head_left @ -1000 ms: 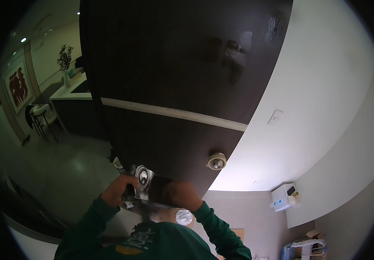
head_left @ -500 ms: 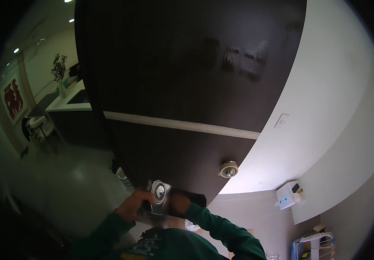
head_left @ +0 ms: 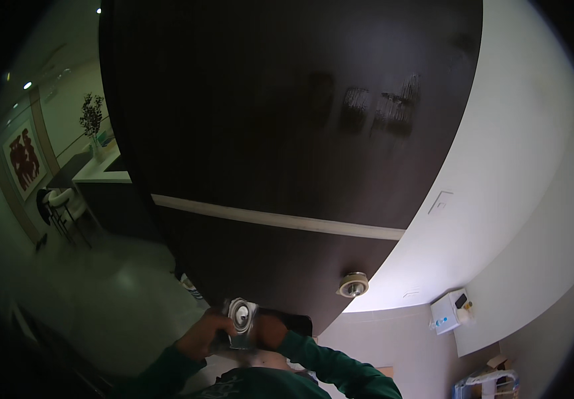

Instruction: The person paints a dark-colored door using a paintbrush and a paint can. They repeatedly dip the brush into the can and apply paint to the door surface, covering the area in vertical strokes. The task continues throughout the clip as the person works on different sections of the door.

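Note:
Low in the view, my left hand [head_left: 203, 332] grips a dark flat object [head_left: 293, 322] with a silver, ringed oval fitting [head_left: 241, 316], its thumb beside the silver part. My right hand [head_left: 270, 332] is closed on the same object at the right of the fitting; its fingertips are hidden. The object is held in front of the lower part of a dark brown door panel [head_left: 253, 146], which has a pale horizontal strip [head_left: 280, 216] and a round metal fitting with a tan collar [head_left: 352, 284] near its right edge. Several glossy patches show on the upper panel.
At left, a floor [head_left: 120, 279] leads to a kitchen counter [head_left: 100, 176], a plant [head_left: 92, 116] and stools [head_left: 57, 206]. At right are a white wall [head_left: 500, 166] with a switch plate [head_left: 440, 203], a white box [head_left: 448, 312] and a wrapped stack of items [head_left: 486, 382] on the floor.
The whole scene has shifted down and slightly right in the view as the camera moved. My hands still hold the dark object with the silver fitting, with little visible movement relative to the door.

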Action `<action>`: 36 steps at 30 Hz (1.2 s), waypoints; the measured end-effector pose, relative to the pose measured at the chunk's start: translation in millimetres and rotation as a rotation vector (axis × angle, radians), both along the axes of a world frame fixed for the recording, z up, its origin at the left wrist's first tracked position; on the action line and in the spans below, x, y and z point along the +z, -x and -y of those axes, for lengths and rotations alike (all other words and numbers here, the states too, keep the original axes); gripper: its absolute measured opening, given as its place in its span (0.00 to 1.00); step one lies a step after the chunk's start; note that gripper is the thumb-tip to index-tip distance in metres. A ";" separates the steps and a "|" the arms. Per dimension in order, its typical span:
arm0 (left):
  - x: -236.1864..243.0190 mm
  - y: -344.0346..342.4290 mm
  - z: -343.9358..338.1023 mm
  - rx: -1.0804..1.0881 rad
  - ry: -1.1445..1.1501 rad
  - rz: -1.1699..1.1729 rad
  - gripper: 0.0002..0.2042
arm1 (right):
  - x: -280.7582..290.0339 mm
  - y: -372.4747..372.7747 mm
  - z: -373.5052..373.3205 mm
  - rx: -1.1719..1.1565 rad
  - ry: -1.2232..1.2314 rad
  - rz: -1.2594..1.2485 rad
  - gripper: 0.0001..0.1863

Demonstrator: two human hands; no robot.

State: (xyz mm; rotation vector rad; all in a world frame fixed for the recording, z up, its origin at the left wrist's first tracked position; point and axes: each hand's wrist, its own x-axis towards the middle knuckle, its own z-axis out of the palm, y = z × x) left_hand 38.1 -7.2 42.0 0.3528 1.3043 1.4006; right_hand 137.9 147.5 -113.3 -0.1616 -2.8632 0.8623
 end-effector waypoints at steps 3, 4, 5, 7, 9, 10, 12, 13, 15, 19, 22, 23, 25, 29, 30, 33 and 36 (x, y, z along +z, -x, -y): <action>-12.0 -5.8 -4.4 0.053 0.026 0.037 0.16 | -17.2 -2.5 -18.2 0.073 -0.040 -0.007 0.09; -16.5 -10.4 -2.6 0.126 0.021 0.014 0.15 | -7.0 -7.9 -19.4 0.090 -0.095 -0.008 0.09; -20.3 -16.2 -1.0 0.199 0.016 -0.010 0.13 | 3.5 -14.2 -21.1 0.106 -0.150 -0.012 0.09; -14.3 -37.8 -8.5 0.311 -0.011 -0.052 0.11 | 24.1 -29.9 -33.1 0.140 -0.165 -0.053 0.08; 21.6 -71.2 -16.1 0.378 -0.055 -0.097 0.09 | 46.4 -46.5 -52.1 0.159 -0.205 -0.028 0.08; 26.6 -76.7 -20.5 0.363 -0.003 -0.114 0.09 | 51.7 -54.0 -58.7 0.164 -0.189 -0.056 0.08; 12.9 -79.1 -19.8 0.370 0.041 -0.063 0.10 | 61.3 -67.6 -68.2 0.189 -0.150 -0.117 0.10; 5.3 -81.9 -21.0 0.385 0.031 0.012 0.11 | 65.1 -73.4 -72.5 0.190 -0.155 -0.152 0.10; 19.4 -94.7 -31.0 0.352 0.090 -0.229 0.13 | 70.9 -84.2 -83.6 0.180 -0.167 -0.219 0.09; 23.7 -112.4 -38.3 0.410 0.046 -0.377 0.16 | 83.8 -103.1 -102.6 0.164 -0.108 -0.197 0.09; -13.5 -110.7 -16.3 0.301 -0.122 -0.836 0.13 | 105.6 -118.9 -108.8 0.129 0.079 -0.265 0.08; -29.8 -110.2 -5.4 0.213 -0.211 -1.126 0.12 | 108.6 -121.1 -107.5 0.106 0.153 -0.261 0.08; -30.5 -112.6 -4.6 0.210 -0.186 -1.041 0.15 | 115.3 -125.9 -109.6 0.065 0.245 -0.273 0.08; -47.9 -104.6 5.8 0.240 -0.172 -1.120 0.20 | 116.1 -132.5 -112.3 0.022 0.295 -0.303 0.08; -49.3 -104.0 6.3 0.240 -0.170 -1.143 0.21 | 112.2 -133.8 -113.4 0.007 0.301 -0.304 0.08; -44.5 -99.2 6.6 0.222 -0.195 -1.276 0.22 | 107.4 -136.5 -117.3 -0.014 0.295 -0.257 0.09; -49.2 -93.2 11.3 0.229 -0.220 -1.306 0.23 | 100.4 -134.8 -118.5 -0.012 0.337 -0.268 0.10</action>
